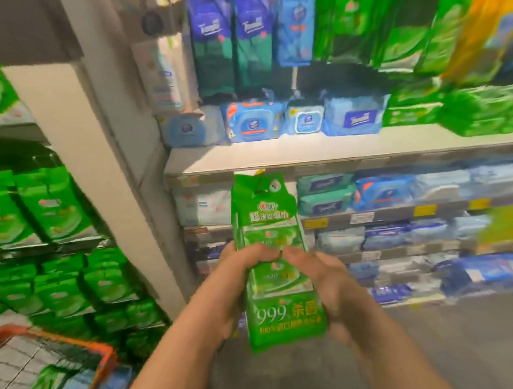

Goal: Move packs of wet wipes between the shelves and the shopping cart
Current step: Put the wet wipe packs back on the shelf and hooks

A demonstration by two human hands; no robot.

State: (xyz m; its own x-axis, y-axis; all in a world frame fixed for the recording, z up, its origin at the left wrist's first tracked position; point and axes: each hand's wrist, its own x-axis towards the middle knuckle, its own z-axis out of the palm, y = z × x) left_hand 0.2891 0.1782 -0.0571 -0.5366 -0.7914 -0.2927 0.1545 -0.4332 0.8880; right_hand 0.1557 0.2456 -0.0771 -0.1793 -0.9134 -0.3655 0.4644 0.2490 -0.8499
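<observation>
Head view: I'm gripping the green pack (272, 260) upright between left hand (240, 283) and right hand (325, 286), cart (105, 353) lying down-left of them, so I'm favouring a firm two-sided hold while swinging it.

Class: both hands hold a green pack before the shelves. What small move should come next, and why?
Probably lift the green pack toward the shelf board: left hand and right hand grip it upright, below bare board in front of the blue packs.
</observation>
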